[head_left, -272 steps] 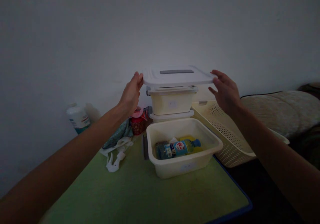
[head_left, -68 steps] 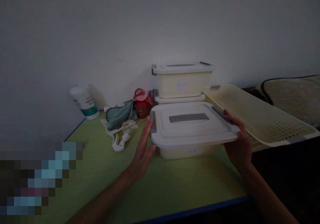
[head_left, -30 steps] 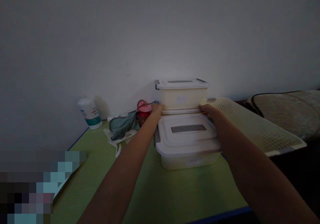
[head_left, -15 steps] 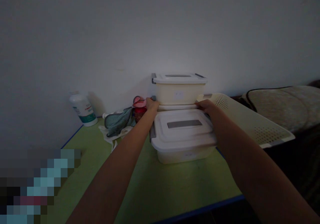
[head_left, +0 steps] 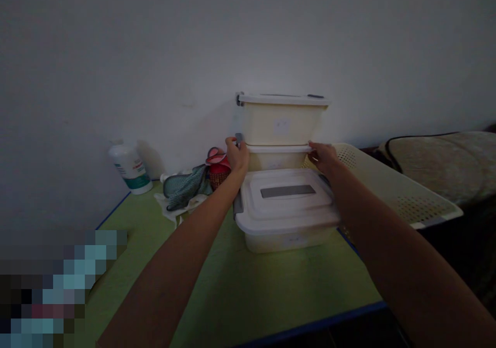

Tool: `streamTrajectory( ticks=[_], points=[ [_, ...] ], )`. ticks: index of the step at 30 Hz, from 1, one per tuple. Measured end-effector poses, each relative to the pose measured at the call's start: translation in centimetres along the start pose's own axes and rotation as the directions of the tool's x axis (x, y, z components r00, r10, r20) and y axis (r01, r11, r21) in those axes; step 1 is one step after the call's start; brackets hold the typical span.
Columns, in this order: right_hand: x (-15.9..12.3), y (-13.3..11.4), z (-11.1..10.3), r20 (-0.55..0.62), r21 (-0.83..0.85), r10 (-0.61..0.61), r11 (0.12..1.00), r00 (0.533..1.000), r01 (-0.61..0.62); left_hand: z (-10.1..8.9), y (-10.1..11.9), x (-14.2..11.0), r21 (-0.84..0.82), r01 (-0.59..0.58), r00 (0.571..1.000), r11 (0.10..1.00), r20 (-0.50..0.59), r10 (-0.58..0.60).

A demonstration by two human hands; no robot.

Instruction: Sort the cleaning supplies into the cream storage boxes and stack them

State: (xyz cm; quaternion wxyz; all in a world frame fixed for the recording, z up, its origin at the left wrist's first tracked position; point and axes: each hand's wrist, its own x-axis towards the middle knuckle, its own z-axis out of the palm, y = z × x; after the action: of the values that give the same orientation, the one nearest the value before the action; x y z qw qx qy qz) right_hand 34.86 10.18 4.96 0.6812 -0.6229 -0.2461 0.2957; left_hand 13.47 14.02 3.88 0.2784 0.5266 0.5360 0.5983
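Two white lidded storage boxes stand stacked at the back, near the wall. My left hand (head_left: 237, 154) is closed at the left end of the lower storage box (head_left: 271, 159), by its grey latch. At the opposite end of that box's lid, my right hand (head_left: 324, 156) grips the edge. The upper storage box (head_left: 263, 123) rests on the lower one, a small label on its front. A third storage box (head_left: 289, 216) with a grey lid handle sits in front on the green table, between my forearms. It hides the bottom of the stack.
A white bottle (head_left: 132, 167) stands at the back left. Near it lie a grey-green cloth (head_left: 186, 188) and a red item (head_left: 218, 167). To the right is a cream perforated basket (head_left: 382, 182), with a rolled beige bundle (head_left: 445, 156) behind. A pixelated patch covers the lower left.
Both hands and the two stacked boxes have risen. More of the lower box's front now shows above the front box, which has stayed in place.
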Motion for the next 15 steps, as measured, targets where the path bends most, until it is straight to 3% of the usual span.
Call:
streamTrajectory(
  ticks=[8, 15],
  points=[
    [-0.8, -1.9, 1.1, -0.023, 0.163, -0.108, 0.98, 0.994, 0.11, 0.3, 0.6, 1.1, -0.085, -0.074, 0.997, 0.994, -0.013, 0.073],
    [-1.4, -5.4, 1.4, -0.026, 0.26, -0.131, 0.956, 0.991, 0.133, -0.6, 4.6, 3.6, -0.182, -0.16, 0.984, 0.97, 0.046, 0.171]
  ],
)
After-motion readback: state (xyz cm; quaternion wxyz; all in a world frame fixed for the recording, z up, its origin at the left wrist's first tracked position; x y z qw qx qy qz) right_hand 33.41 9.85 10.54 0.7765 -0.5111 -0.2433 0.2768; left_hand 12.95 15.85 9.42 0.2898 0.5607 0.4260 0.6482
